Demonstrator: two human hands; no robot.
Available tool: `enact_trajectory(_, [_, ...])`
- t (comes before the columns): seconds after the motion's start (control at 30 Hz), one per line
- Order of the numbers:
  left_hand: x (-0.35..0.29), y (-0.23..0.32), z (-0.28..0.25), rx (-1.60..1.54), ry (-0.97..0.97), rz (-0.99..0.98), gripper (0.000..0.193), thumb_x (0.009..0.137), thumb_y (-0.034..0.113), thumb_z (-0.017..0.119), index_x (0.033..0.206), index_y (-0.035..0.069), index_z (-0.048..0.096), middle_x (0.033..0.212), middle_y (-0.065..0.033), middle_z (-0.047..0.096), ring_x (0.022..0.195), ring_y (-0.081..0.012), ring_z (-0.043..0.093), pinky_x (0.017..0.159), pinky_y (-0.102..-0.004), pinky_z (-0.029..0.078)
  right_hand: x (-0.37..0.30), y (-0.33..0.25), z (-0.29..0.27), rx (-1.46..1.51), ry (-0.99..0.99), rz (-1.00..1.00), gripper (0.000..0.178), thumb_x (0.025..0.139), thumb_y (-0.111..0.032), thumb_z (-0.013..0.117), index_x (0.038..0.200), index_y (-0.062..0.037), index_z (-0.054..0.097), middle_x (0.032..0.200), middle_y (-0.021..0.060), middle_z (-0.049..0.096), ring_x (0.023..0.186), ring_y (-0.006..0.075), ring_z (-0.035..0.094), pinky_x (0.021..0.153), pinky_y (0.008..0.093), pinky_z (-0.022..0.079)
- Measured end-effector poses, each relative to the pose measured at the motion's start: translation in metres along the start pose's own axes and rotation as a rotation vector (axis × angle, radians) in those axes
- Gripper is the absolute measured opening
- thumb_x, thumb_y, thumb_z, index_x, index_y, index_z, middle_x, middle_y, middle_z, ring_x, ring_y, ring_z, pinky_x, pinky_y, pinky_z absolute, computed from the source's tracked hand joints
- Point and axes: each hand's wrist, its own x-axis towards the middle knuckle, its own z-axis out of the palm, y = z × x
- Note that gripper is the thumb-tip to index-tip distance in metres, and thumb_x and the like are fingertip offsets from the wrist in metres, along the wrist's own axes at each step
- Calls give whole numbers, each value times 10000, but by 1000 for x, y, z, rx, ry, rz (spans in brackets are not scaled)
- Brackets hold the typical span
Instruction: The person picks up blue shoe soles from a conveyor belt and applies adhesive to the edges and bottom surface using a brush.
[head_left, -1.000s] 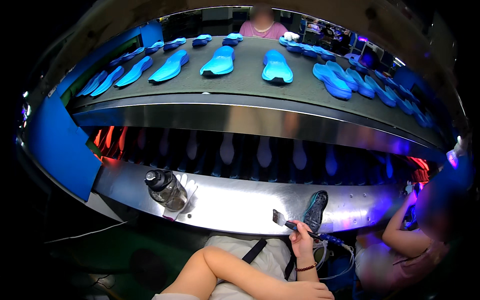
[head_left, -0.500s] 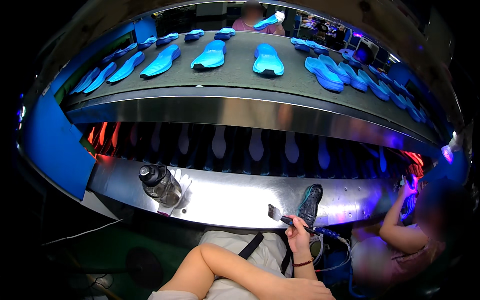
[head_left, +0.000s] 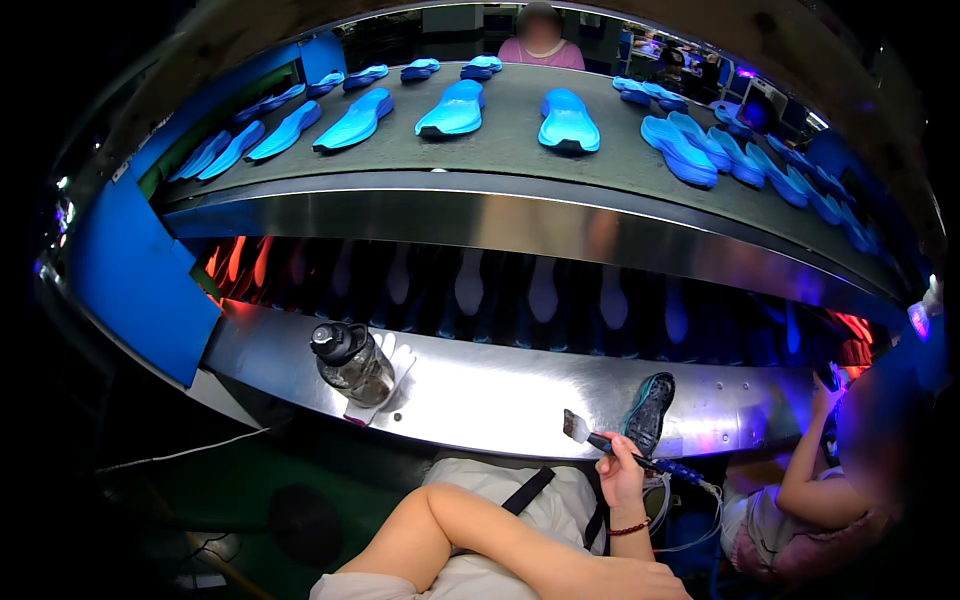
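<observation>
**Steel ledge, brush held over it**

Shiny steel ledge below. Right hand closed around a dark-handled flat brush, bristles over the ledge beside a dark shoe sole. Left hand's grip impossible to tell. Leftward, dark water bottle. Beyond, grey conveyor belt carrying blue foam soles.

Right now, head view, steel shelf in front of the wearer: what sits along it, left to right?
Dark water bottle on a white glove → brush held in the right hand → dark shoe sole propped at the shelf edge.
</observation>
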Motion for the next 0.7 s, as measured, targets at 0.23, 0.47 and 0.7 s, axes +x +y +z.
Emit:
enact_trajectory(0.23, [-3, -74, 28, 384, 125, 511, 282, 743, 166, 479, 985, 61, 578, 1131, -191, 488, 888, -334, 534, 705, -407, 439, 8, -2, -3, 5, -4, -5, 155, 864, -136, 481, 925, -22, 567, 898, 95, 622, 492, 76, 455, 448, 197, 365])
enact_trajectory(0.47, [15, -19, -11, 213, -54, 365, 267, 766, 148, 449, 977, 39, 573, 1137, -209, 477, 922, -349, 523, 741, -423, 439, 12, -2, -7, 24, -25, -12, 170, 864, -121, 481, 952, 10, 546, 933, 133, 604, 500, 83, 455, 468, 192, 372])
enact_trajectory(0.7, [15, -24, 2, 290, -48, 286, 246, 748, 134, 458, 943, 36, 570, 1112, -213, 486, 900, -356, 528, 728, -433, 443, 18, 1, -32, 11, 45, 0, 224, 880, -191, 465, 1006, -18, 532, 930, 63, 594, 486, 69, 445, 428, 173, 361])
